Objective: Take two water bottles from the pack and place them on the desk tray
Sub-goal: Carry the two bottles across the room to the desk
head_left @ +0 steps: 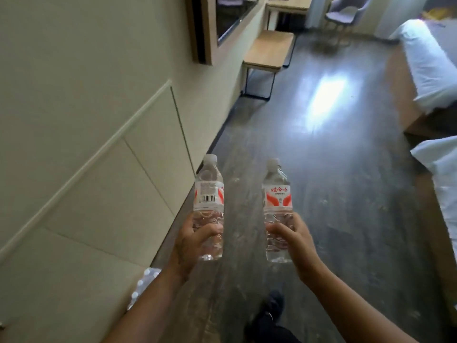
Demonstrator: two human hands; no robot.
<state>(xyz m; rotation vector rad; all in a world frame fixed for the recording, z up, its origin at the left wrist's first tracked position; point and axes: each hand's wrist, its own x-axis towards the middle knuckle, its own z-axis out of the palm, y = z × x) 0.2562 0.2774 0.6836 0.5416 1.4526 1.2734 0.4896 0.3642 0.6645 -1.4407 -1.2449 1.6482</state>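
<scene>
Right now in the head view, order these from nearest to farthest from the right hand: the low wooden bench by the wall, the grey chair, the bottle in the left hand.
From the right hand:
1. Bottle in the left hand, just to its left.
2. Low wooden bench, ahead along the left wall.
3. Grey chair, at the far end of the room.

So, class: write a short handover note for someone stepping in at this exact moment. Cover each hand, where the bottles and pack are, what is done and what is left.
Left hand: closed around the lower half of one water bottle, held upright.
Right hand: closed around the lower half of the second bottle, also upright.
The pack sits on the floor by the wall, behind the left forearm.
Done: both bottles are out of the pack and in hand.
Left: carry them to the desk tray and set them down. No tray shows in this view; a wooden desk stands at the far end of the room.
</scene>
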